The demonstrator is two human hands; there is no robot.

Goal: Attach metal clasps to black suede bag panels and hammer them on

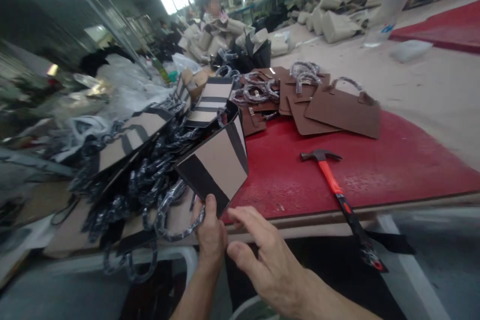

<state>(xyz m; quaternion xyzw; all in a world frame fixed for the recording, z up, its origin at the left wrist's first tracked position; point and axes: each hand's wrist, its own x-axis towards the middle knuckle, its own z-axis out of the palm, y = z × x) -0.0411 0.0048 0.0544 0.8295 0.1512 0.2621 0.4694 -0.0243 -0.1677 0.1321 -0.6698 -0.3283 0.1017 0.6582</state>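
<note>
My left hand [210, 232] grips the near edge of a beige and black bag panel [217, 162], its thumb lying on the black strip. A plastic-wrapped handle [168, 217] loops out beside that hand. The panel is tilted up over the table edge, and its underside is hidden. Close by on the right, my right hand [264, 255] has its fingers and thumb apart, with nothing held. On the red mat to the right rests a claw hammer [333, 185] with a red and black handle, which reaches past the table edge.
Striped bag panels [131, 140] with wrapped handles are heaped at the left. Brown bag panels [343, 107] lie overlapping on the back of the red mat [405, 160]. Beige rolled pieces [332, 22] and a plastic cup [390, 12] stand farther back. A person [213, 10] is in the background.
</note>
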